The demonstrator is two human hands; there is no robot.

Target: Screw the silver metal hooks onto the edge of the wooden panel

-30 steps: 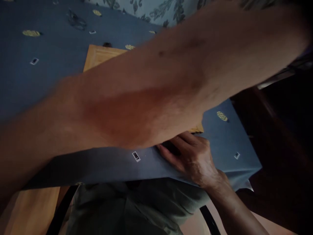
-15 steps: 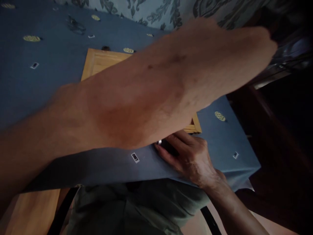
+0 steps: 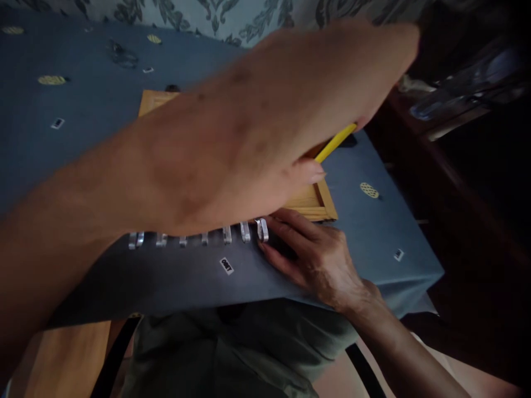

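My left hand (image 3: pixel 332 94) stretches across from the left, its back toward me. A slim yellow strip-like thing (image 3: pixel 337 142) shows between its thumb and fingertips; what kind it is I cannot make out. Below the forearm, several bent aluminium clips (image 3: pixel 227 234) stand in a row on the blue cloth. My right hand (image 3: pixel 319 254) rests at the right end of this row, thumb and fingers closed about the last clip (image 3: pixel 262 229). Behind the clips lies a shallow wooden frame (image 3: pixel 326 199), mostly covered by my left arm.
The blue tablecloth (image 3: pixel 83 138) carries pineapple prints and small word labels. A dark cable-like item (image 3: pixel 122 55) lies at the far left. A dark object (image 3: pixel 348 141) sits beyond the frame's right side. Patterned wall covering (image 3: pixel 215 16) rises behind. Clear plastic items (image 3: pixel 456 94) stand at right.
My left hand has pulled back a little leftward and toward me, and the yellow strip now shows in it. The row of clips has come into sight; my right hand has barely moved.
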